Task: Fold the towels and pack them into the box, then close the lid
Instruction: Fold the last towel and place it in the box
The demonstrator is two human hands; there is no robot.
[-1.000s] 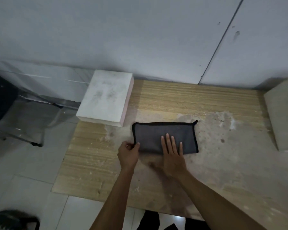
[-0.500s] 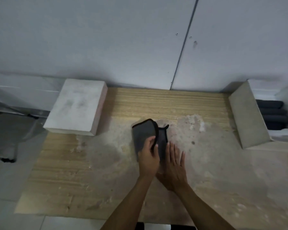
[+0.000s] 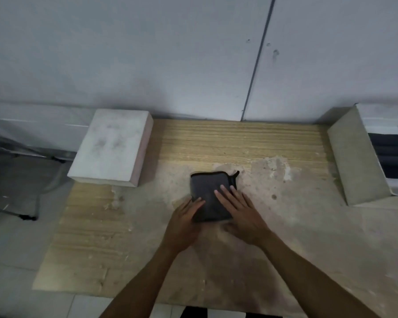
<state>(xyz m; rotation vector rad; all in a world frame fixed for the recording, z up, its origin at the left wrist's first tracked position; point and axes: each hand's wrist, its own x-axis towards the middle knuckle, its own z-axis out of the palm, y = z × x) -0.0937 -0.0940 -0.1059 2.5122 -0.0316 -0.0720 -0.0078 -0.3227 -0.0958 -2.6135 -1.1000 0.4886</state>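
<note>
Where the worn bench (image 3: 216, 143) is palest, a folded grey towel (image 3: 208, 191) is pressed flat under both hands: left hand (image 3: 184, 222) at its near-left edge, right hand (image 3: 241, 212) across its right half, fingers (image 3: 223, 191) spread, gripping nothing. An open box (image 3: 356, 157) with dark rolled towels (image 3: 391, 150) is seen far right.

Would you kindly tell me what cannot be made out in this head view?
- Box: interior cut off by the right edge; count of dark towels inside unclear.
- Gray towel: near edge hidden under left hand and right hand.
- White block: its nature is unclear.
</note>
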